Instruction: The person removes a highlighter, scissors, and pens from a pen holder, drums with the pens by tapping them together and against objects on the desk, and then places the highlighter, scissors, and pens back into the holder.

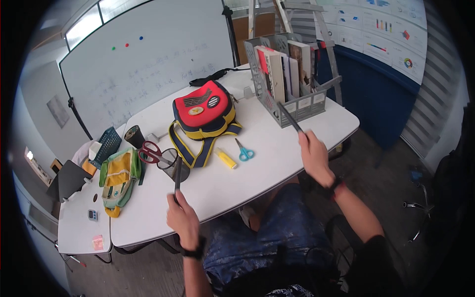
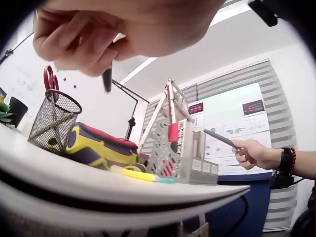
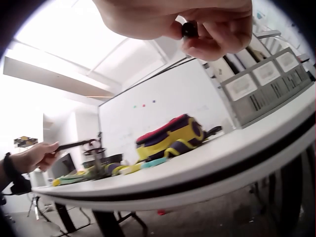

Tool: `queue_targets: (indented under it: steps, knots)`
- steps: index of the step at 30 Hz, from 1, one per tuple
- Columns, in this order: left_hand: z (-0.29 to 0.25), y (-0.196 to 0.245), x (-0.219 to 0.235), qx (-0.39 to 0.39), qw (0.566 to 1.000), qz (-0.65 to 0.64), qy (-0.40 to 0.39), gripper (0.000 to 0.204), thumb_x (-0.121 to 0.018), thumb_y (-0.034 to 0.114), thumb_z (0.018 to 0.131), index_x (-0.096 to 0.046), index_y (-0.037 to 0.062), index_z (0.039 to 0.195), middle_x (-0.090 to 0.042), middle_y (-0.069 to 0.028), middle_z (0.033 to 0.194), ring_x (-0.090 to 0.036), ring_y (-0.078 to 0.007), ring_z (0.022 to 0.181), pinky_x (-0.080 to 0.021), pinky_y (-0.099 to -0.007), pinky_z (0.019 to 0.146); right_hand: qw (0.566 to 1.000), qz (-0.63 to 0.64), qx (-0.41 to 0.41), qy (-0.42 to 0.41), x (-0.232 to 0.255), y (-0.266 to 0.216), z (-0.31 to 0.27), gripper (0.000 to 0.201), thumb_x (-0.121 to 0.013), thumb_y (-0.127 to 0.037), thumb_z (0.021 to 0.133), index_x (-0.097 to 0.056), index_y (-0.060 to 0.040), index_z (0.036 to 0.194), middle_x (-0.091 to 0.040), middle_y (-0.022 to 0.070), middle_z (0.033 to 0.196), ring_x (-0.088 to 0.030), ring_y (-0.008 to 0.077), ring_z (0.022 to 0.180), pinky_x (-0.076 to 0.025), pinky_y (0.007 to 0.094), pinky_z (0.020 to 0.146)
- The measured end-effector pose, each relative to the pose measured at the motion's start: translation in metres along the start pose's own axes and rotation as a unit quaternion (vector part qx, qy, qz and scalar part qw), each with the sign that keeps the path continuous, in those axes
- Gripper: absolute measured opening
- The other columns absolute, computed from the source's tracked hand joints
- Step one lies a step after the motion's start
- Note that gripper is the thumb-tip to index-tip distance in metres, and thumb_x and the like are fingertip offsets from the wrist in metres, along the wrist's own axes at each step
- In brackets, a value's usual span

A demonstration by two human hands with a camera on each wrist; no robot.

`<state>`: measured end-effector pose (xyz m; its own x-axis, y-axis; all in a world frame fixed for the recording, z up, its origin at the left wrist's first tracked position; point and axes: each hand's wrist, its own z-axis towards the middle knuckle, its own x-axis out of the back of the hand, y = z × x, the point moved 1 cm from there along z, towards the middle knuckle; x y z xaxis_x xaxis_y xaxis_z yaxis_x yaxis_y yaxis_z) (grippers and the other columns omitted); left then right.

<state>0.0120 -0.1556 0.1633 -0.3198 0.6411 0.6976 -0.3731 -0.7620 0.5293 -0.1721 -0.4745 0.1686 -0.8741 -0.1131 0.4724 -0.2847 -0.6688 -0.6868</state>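
My left hand (image 1: 183,221) grips a slim black stick (image 1: 177,173), which points up and overlaps the mesh pen cup (image 1: 183,173) in the head view. My right hand (image 1: 315,157) holds a similar black stick (image 1: 291,117), slanting toward the grey file rack (image 1: 304,109). Both hands are raised at the table's front side, fingers curled round the sticks. Between them on the table lie a yellow tube-shaped thing (image 1: 226,159) and blue-handled scissors (image 1: 245,152). Behind these sits a red, navy and yellow backpack (image 1: 204,106). Red-handled scissors (image 1: 151,153) stand in the cup.
The rack holds several books (image 1: 274,72) on the white table (image 1: 257,193). Left of the cup are a green and yellow bag (image 1: 120,173), a dark cup (image 1: 134,136), a teal basket (image 1: 107,145) and a small timer (image 1: 92,215). A whiteboard (image 1: 148,64) stands behind.
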Motion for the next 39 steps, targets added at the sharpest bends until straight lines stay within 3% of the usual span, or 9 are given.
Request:
queue_targets:
  steps: [4,6,8,15,20,26,28,30,39]
  knots:
    - [-0.087,-0.008,0.01,-0.017,0.998,-0.058,-0.001,0.034,-0.041,0.035,0.104,-0.052,0.0044,0.093,-0.062,-0.0235,0.067,-0.06,-0.0486,0.064,-0.042,-0.0558,0.056,0.994,0.041,0.06,-0.08,0.034,-0.014,-0.104,0.022,-0.052,-0.023,0.101,-0.054,-0.0045,0.089,-0.058,0.0174,0.059,-0.061,0.0411,0.058,-0.042,0.0493,0.052]
    - [-0.104,-0.03,-0.003,-0.048,0.982,0.103,-0.15,0.035,-0.043,0.035,0.104,-0.054,0.0035,0.094,-0.062,-0.0263,0.067,-0.061,-0.048,0.064,-0.043,-0.0578,0.057,0.974,-0.082,0.063,-0.201,0.032,0.011,-0.136,0.021,-0.052,-0.023,0.101,-0.055,-0.0051,0.09,-0.057,0.017,0.058,-0.061,0.0412,0.058,-0.042,0.0484,0.051]
    - [-0.108,-0.035,-0.004,-0.04,0.985,0.067,-0.151,0.034,-0.043,0.033,0.104,-0.052,0.0026,0.092,-0.061,-0.0257,0.065,-0.061,-0.0478,0.063,-0.042,-0.0568,0.055,0.98,-0.045,0.047,-0.186,0.038,0.0,-0.136,0.021,-0.053,-0.023,0.1,-0.055,-0.0055,0.09,-0.057,0.0174,0.057,-0.061,0.0413,0.058,-0.042,0.0483,0.05]
    - [0.001,-0.004,0.028,-0.046,0.995,0.059,0.06,0.038,-0.039,0.036,0.105,-0.052,0.0024,0.091,-0.063,-0.0237,0.068,-0.061,-0.0476,0.066,-0.043,-0.0556,0.058,0.993,0.101,0.058,0.034,0.019,-0.032,-0.027,0.028,-0.044,-0.025,0.104,-0.053,-0.0036,0.088,-0.055,0.0188,0.062,-0.059,0.0425,0.063,-0.04,0.0462,0.053]
    - [0.055,-0.034,-0.012,0.0,0.99,0.138,-0.03,0.044,-0.035,0.04,0.105,-0.057,0.0028,0.096,-0.068,-0.0255,0.081,-0.065,-0.0477,0.081,-0.048,-0.0566,0.07,0.998,-0.043,-0.013,0.042,-0.074,0.097,0.064,0.039,-0.04,-0.035,0.105,-0.056,-0.0024,0.09,-0.064,0.019,0.072,-0.061,0.0461,0.069,-0.041,0.0536,0.059]
    - [-0.045,-0.014,0.046,0.044,0.997,-0.014,0.054,0.032,-0.04,0.028,0.105,-0.051,0.002,0.091,-0.063,-0.023,0.07,-0.061,-0.0475,0.067,-0.043,-0.0534,0.057,0.969,0.237,-0.074,-0.019,-0.004,0.033,-0.02,0.032,-0.048,-0.026,0.103,-0.05,-0.0009,0.085,-0.047,0.0098,0.059,-0.045,0.0177,0.052,-0.039,0.0353,0.052]
    - [-0.082,-0.024,0.033,0.003,0.998,0.044,0.047,0.032,-0.041,0.029,0.105,-0.05,0.0024,0.089,-0.063,-0.024,0.069,-0.062,-0.0474,0.067,-0.044,-0.0527,0.057,0.985,0.131,-0.038,-0.102,0.01,0.038,-0.067,0.027,-0.047,-0.025,0.103,-0.051,-0.0019,0.089,-0.052,0.0125,0.06,-0.053,0.0249,0.052,-0.041,0.0394,0.052]
    - [-0.109,-0.041,0.014,0.021,0.982,0.158,-0.104,0.032,-0.042,0.033,0.104,-0.052,0.0032,0.095,-0.063,-0.027,0.071,-0.063,-0.0484,0.069,-0.047,-0.0545,0.059,0.961,-0.075,0.055,-0.259,0.022,0.046,-0.097,0.019,-0.05,-0.023,0.101,-0.052,-0.004,0.101,-0.061,0.0211,0.066,-0.063,0.0442,0.067,-0.044,0.0488,0.056]
    - [0.004,0.003,0.032,-0.028,0.992,0.088,0.085,0.037,-0.04,0.034,0.105,-0.053,0.003,0.088,-0.064,-0.0244,0.07,-0.062,-0.0473,0.069,-0.045,-0.0563,0.06,0.991,0.023,0.128,0.035,0.039,0.013,0.034,0.031,-0.044,-0.029,0.105,-0.051,-0.0024,0.091,-0.059,0.0186,0.063,-0.06,0.0414,0.061,-0.04,0.0485,0.052]
